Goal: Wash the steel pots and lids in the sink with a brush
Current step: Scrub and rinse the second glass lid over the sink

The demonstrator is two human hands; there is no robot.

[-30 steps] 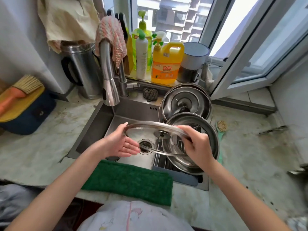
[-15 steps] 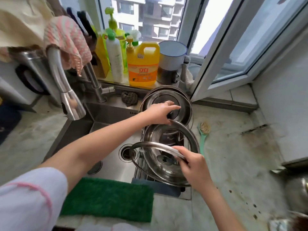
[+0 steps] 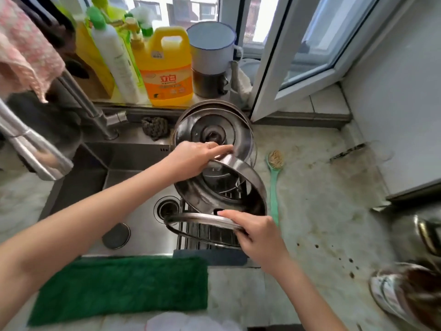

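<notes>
Head view: right hand (image 3: 259, 235) pinches a lid (image 3: 202, 226) at the sink's (image 3: 133, 161) right edge; left hand (image 3: 194, 158) grips a pot's (image 3: 222, 187) rim.

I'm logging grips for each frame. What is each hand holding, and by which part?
Right hand pinches a flat steel lid by its rim. Left hand grips the upper rim of the tilted steel pot.

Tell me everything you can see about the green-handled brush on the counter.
The brush lies flat on the marbled countertop, just right of the sink and the tilted steel pot. It has a long, slim, mint-green handle, likely plastic, and a round head of tan bristles facing up, pointing toward the window. Neither hand touches it.
</notes>
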